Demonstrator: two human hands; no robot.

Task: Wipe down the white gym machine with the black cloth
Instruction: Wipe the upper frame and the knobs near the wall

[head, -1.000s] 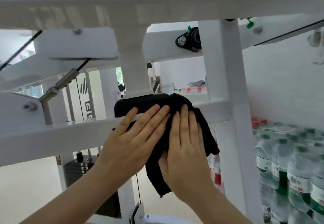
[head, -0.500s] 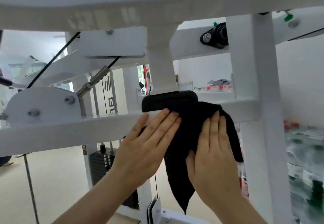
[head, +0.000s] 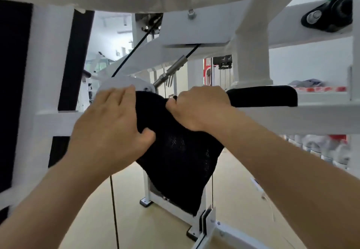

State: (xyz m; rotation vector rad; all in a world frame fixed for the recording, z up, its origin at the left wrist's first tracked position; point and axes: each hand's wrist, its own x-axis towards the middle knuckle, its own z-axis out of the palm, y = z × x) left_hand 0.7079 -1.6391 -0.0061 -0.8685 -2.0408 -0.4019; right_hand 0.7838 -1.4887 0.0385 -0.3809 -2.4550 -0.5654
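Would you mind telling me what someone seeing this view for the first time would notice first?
The black cloth at the centre draws the eye first, draped over the white crossbar and hanging down. Both hands are at its top edge: the left hand lies on the cloth's left side with fingers extended, and the right hand bunches the fabric just left of the black pad.

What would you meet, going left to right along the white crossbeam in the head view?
white upright post → left hand → black cloth → right hand → black pad
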